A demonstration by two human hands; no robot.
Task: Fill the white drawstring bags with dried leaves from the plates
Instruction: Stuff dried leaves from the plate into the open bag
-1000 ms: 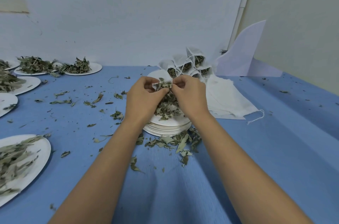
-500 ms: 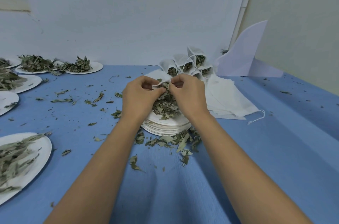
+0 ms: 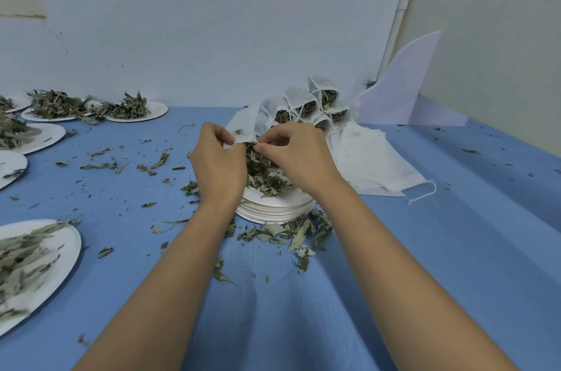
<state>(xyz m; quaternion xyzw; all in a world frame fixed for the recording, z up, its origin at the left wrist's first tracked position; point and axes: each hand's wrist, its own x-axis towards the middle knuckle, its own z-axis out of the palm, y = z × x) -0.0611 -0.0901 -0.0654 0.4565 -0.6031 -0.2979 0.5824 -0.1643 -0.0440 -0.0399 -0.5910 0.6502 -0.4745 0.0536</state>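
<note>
Both hands pinching the rim of a white drawstring bag [image 3: 244, 127] over the leaf pile.

L hand [image 3: 218, 167] & R hand [image 3: 300, 155] are nipping the bag's edge w/ thumb + forefinger tips, the other fingers curling loosely and holding nothing else. The bag is sitting mid-scene btwn the hands, its rim meeting the top of the dried leaves [image 3: 264, 176] heaped on the stack of paper plates [image 3: 273, 208]. Filled bags [image 3: 299, 103] are standing just beyond, and flat empty bags [image 3: 373, 164] are lying to the right. Vs 0.5 s ago: the hands are sitting slightly further apart, w/ more white cloth showing past the L thumb.
</note>
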